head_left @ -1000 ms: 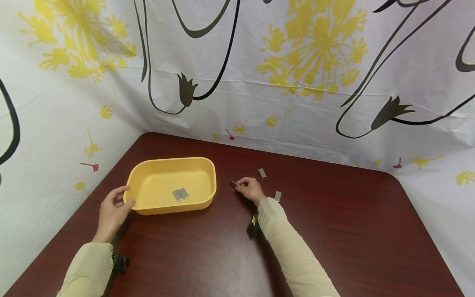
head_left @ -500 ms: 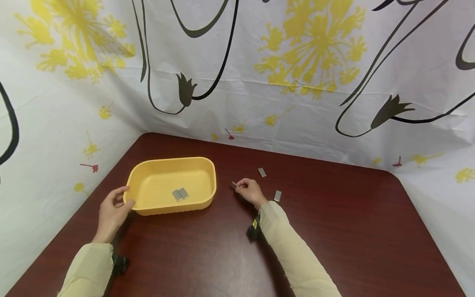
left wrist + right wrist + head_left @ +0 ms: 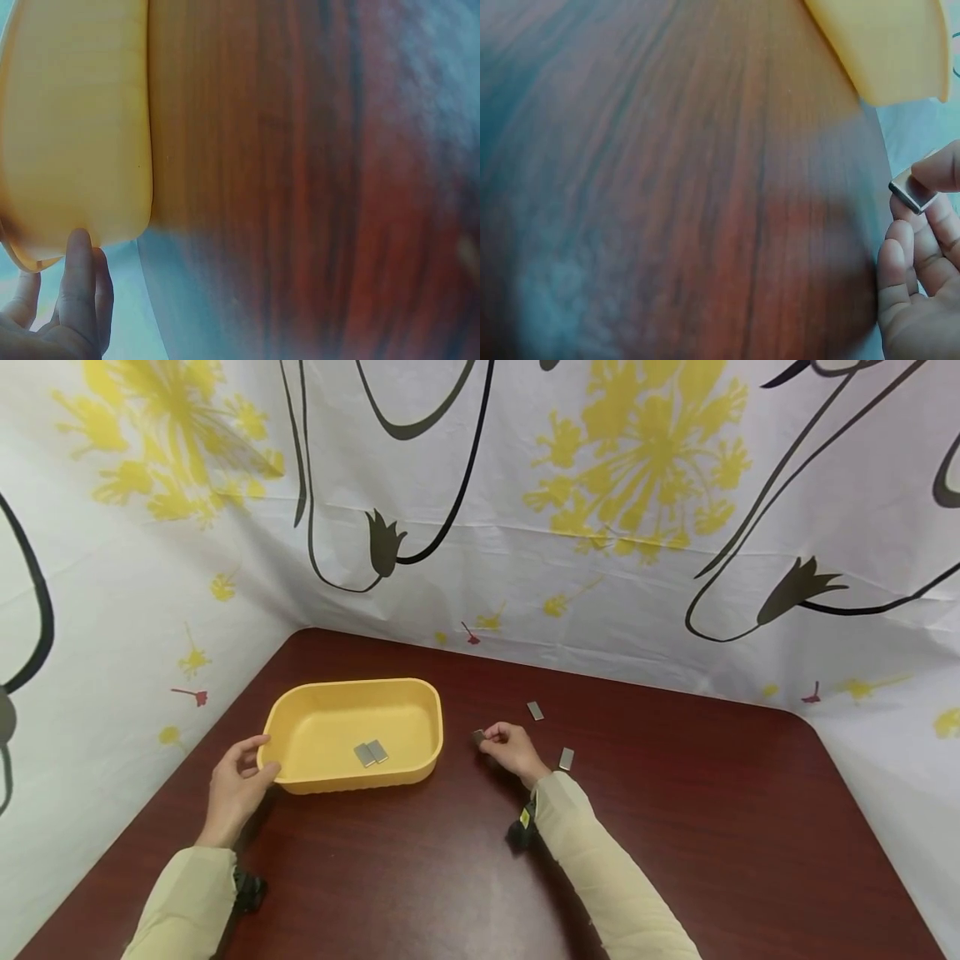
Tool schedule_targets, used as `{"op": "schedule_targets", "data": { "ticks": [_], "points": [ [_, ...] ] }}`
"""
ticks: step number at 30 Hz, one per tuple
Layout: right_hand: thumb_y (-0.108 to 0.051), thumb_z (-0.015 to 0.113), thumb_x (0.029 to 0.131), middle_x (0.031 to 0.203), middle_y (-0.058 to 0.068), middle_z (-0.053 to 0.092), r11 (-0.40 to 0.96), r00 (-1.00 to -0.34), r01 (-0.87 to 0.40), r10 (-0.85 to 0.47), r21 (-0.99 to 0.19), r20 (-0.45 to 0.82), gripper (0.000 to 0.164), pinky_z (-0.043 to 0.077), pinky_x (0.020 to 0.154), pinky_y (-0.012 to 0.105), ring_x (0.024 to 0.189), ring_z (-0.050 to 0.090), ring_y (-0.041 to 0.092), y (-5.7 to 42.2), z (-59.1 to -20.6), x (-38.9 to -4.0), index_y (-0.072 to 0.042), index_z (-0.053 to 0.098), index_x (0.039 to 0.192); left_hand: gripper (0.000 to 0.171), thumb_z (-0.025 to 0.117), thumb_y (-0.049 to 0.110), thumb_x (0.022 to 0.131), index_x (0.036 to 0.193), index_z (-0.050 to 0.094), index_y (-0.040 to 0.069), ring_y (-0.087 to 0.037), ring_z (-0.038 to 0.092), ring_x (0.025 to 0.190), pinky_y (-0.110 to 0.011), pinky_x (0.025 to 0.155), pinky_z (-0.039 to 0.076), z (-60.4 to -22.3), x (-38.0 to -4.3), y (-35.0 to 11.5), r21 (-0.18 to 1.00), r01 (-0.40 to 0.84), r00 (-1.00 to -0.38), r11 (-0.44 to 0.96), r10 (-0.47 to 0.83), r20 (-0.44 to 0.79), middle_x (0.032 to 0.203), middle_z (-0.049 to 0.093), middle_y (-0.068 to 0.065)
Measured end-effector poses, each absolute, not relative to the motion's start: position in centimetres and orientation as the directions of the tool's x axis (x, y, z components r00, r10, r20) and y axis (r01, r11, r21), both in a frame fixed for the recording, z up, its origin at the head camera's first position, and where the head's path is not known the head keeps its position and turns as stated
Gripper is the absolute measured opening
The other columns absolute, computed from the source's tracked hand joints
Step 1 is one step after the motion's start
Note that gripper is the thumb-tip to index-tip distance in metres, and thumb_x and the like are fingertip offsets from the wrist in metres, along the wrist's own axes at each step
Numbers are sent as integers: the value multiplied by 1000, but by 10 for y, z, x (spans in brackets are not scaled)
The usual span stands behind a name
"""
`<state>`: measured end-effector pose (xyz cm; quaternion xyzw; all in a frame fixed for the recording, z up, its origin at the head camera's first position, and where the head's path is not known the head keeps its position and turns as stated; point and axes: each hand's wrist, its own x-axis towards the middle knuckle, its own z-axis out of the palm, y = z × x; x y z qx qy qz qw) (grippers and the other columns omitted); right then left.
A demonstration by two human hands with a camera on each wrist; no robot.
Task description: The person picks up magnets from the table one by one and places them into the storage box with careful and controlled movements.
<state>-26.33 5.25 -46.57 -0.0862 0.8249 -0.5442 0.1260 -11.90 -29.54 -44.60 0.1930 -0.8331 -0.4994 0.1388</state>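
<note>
Right of the yellow plastic oblong tray [image 3: 352, 783], R hand [image 3: 512, 750] pinches a small grey rectangular metallic block [image 3: 907, 187]; L hand [image 3: 234, 785] grips tray's left rim. Risk: block drops, prob. if fingertip hold loosens. Free end points left, twd. tray; long axis part-hidden, can't tell.
</note>
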Motion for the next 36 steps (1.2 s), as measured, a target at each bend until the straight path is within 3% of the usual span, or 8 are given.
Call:
{"op": "schedule_targets", "data": {
  "ticks": [12,20,36],
  "points": [
    [-2,55,80,73,4,54,303,-943,16,-313,-953,-115,6,48,64,28,66,53,13,46,-456,-258,-1,52,85,47,54,9,83,128,44,2,10,47,68,-16,55,44,-446,-120,-297,885,-190,-889,426,-458,29,111,49,-19],
    [2,55,80,72,4,51,256,-945,-1,-318,-967,-83,7,48,72,42,70,54,20,40,-441,-251,2,50,86,47,54,11,83,129,43,2,11,47,70,-16,56,45,-448,-119,-298,888,-182,-893,423,-448,30,111,48,-19],
    [3,58,78,71,4,52,239,-959,-55,-282,-970,-15,10,49,63,31,61,52,11,30,-431,-248,1,52,85,47,54,10,82,128,45,3,8,49,69,-16,55,45,-450,-121,-297,893,-189,-883,409,-469,29,107,48,-15]
  ]
}}
